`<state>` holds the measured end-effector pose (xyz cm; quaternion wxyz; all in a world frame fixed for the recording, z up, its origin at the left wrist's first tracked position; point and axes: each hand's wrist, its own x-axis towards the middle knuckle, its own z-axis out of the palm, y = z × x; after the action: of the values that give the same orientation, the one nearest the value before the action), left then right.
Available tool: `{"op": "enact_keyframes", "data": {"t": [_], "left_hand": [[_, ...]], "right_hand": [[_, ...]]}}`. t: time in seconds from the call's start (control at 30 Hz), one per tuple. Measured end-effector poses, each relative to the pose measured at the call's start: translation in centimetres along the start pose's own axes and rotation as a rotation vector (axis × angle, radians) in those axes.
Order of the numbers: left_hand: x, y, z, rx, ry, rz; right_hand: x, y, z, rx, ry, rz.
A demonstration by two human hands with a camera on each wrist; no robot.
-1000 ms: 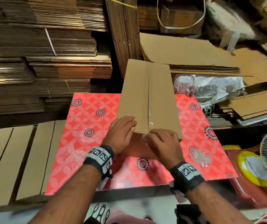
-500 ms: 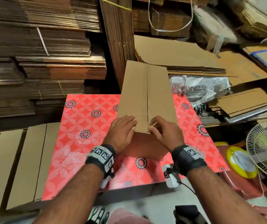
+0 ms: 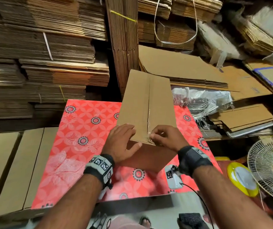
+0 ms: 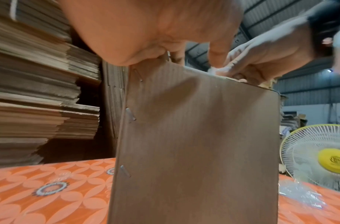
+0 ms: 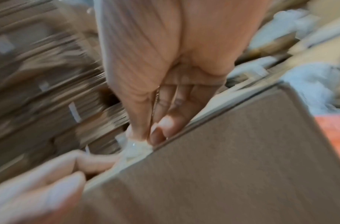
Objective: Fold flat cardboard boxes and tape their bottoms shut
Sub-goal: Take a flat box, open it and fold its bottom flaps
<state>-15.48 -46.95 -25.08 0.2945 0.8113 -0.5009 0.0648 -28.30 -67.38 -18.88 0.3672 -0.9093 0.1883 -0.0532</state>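
So the cardboard box [image 3: 146,109] is standing on the table [image 3: 83,129], out toward the far edge and right of the middle, with its flaps folded shut on top and a strip of clear tape [image 3: 148,123] running along the centre seam. The left hand [image 3: 121,142] is laid flat on the near left part of the box top, fingers [image 3: 129,128] straight and together, pressing down, and the thumb hangs over the near edge onto the front wall. The right hand [image 3: 167,138] is right at the near end of the seam with its fingers [image 5: 165,125] curled in, pinching the crumpled end of the tape between thumb and fingertips just at the box's top edge. The right wrist view is pretty blurry but you can see that whitish wad of tape squeezed there. From the left wrist view, the front wall of the box has a row of metal staples [image 4: 130,114] down its left edge. A fan [image 3: 271,169] sits off the table's right edge, and stacks of flat cardboard [image 3: 49,47] are piled past the far edge.
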Motion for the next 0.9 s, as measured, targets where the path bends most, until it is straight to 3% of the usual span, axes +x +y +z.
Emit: {"op": "enact_keyframes", "data": {"t": [0.13, 0.23, 0.43, 0.67, 0.8, 0.9], "left_hand": [[0.2, 4.1, 0.5, 0.116, 0.03, -0.256], [0.8, 7.2, 1.7, 0.164, 0.079, -0.441], [0.8, 7.7, 3.4, 0.223, 0.065, -0.512], [0.1, 9.6, 4.8, 0.112, 0.104, -0.64], [1.1, 10.1, 4.9, 0.081, 0.076, -0.743], [1.4, 9.4, 4.2, 0.044, 0.056, -0.781]], "right_hand": [[0.9, 0.5, -0.7, 0.216, -0.138, 0.037], [2.3, 0.9, -1.8, 0.24, -0.26, 0.037], [3.6, 1.2, -2.4, 0.29, -0.437, 0.07], [4.4, 2.3, -2.1, 0.238, -0.437, -0.07], [4.6, 3.8, -2.5, 0.405, -0.121, -0.095], [4.7, 4.7, -2.7, 0.093, -0.12, -0.333]]}}
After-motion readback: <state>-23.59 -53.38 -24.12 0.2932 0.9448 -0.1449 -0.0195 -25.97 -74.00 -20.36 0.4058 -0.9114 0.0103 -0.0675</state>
